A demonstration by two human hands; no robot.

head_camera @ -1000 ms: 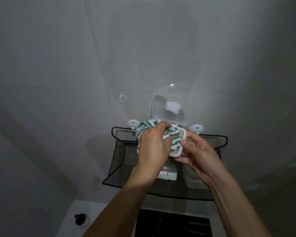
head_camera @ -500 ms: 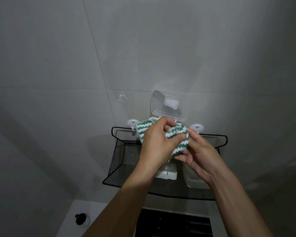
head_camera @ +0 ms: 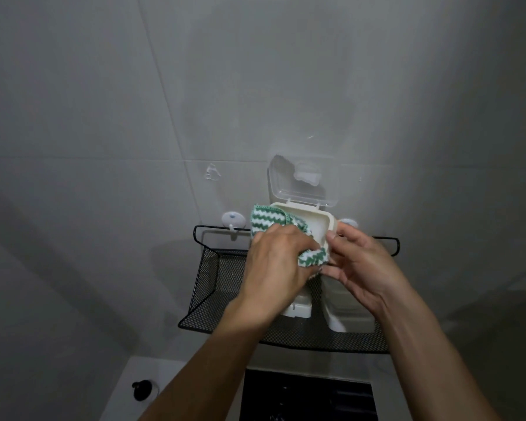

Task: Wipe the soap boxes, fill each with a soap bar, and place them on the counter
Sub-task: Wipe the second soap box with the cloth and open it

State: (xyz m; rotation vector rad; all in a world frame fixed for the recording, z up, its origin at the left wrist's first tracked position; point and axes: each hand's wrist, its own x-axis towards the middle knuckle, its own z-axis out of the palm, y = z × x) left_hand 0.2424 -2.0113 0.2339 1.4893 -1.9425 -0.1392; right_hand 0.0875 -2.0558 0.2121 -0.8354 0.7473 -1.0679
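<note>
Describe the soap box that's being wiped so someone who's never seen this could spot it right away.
Look at the black mesh shelf on the grey tiled wall. Just above it, the two hands hold up a cream soap box. Unlike the closed boxes on the shelf, its clear lid stands open and a green-and-white striped cloth lies in it.

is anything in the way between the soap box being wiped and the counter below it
Yes. The open soap box is held by the right hand while the left hand presses the striped cloth into it, above the black mesh shelf. That shelf lies between it and the white counter.
</note>
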